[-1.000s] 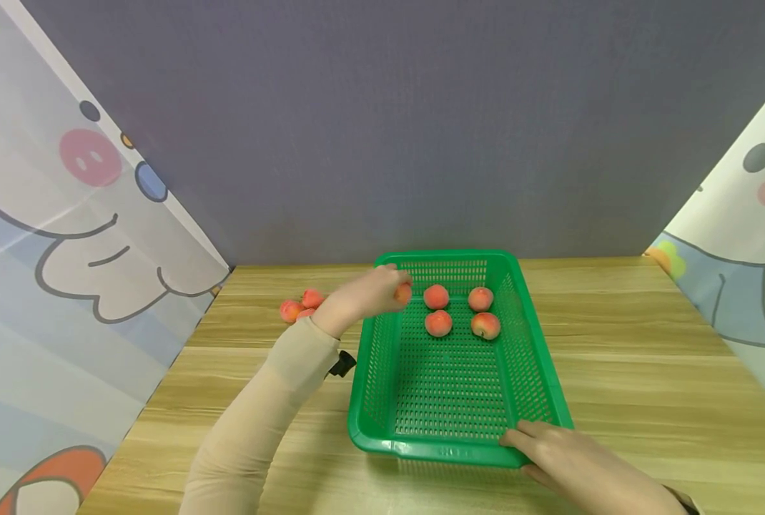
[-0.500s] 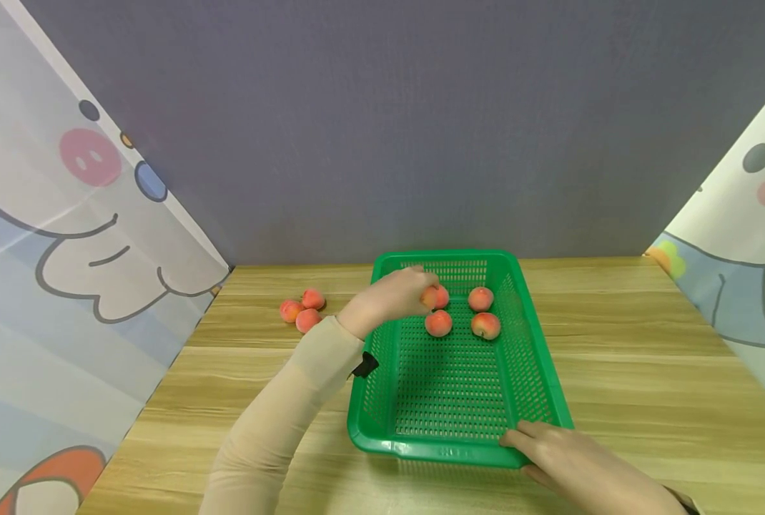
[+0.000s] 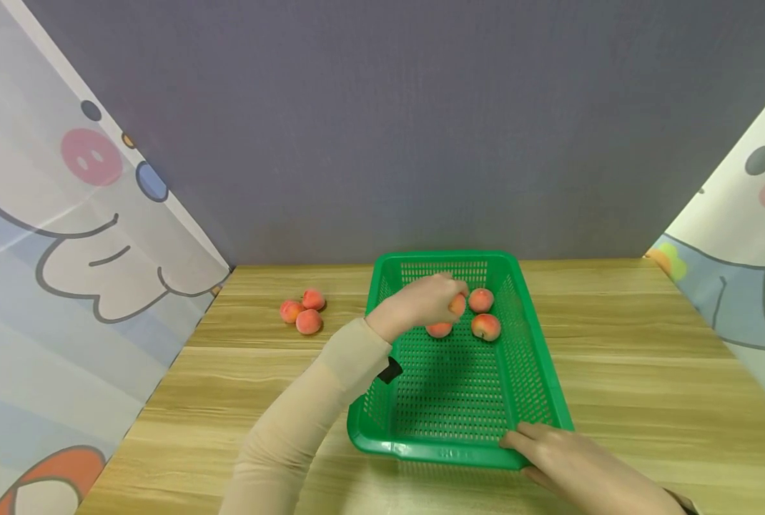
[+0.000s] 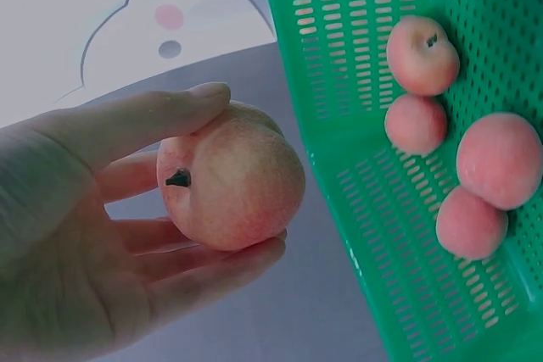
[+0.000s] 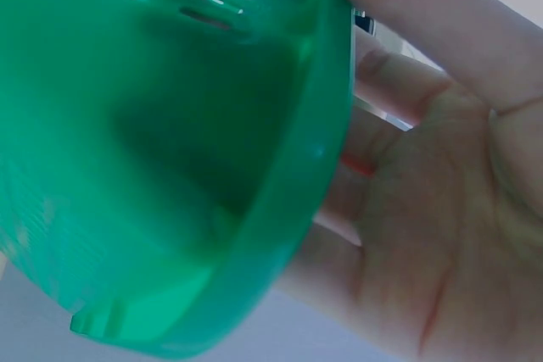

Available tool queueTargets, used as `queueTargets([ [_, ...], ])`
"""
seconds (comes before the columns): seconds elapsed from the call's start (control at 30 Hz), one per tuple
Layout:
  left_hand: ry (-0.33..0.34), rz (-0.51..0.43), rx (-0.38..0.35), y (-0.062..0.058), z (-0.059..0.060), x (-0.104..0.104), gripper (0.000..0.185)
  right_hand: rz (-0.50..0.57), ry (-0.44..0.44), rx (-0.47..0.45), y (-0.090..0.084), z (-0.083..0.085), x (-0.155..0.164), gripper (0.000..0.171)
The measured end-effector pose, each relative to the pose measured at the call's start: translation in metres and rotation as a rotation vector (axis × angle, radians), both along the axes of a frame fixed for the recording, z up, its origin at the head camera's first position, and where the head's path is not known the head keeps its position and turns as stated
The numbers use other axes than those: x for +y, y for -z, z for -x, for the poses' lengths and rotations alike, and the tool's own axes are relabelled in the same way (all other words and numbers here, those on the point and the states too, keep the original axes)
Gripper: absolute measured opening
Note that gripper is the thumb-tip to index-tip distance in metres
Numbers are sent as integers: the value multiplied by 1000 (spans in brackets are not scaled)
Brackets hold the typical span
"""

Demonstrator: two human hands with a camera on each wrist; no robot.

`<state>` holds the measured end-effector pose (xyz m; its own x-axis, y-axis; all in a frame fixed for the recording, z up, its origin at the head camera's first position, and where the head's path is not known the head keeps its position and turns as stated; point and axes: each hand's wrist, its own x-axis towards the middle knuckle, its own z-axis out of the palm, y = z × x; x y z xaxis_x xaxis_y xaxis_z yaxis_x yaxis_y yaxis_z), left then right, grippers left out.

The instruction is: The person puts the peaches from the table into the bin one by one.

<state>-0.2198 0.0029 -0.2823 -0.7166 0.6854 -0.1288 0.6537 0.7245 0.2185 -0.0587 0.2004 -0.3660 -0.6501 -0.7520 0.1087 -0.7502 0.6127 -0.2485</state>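
Observation:
My left hand (image 3: 430,299) holds a peach (image 3: 457,305) above the far part of a green plastic basket (image 3: 450,452). In the left wrist view this peach (image 4: 242,180) shows a dark stem, with the thumb on one side and the fingers on the other. Several more peaches (image 3: 486,326) sit in the basket, on its perforated floor; the left hand hides one of them from the head camera. At the basket's near right corner, my right hand (image 3: 553,452) grips the rim, and the right wrist view shows fingers and thumb around the rim (image 5: 318,150).
Three peaches (image 3: 308,321) lie close together on the wooden table (image 3: 620,357), left of the basket. A grey panel (image 3: 382,136) rises behind the table. Cartoon-printed sheets (image 3: 48,300) flank both sides.
My left hand has moved right with the peach, from the basket's left edge to above the peaches inside. The three table peaches have come into full view. The right hand stays put.

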Motion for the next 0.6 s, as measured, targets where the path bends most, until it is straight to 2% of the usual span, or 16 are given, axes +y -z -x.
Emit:
queueTargets([
  [0.3,31,-10,1,12,0,15,22,-11,8,-4,1,1,0,30],
  [0.47,46,10,56,21,-2,24,22,-22,20,-32,1,1,0,30],
  [0.6,99,16,112,28,-2,31,21,-28,30,-61,1,3,0,30],
])
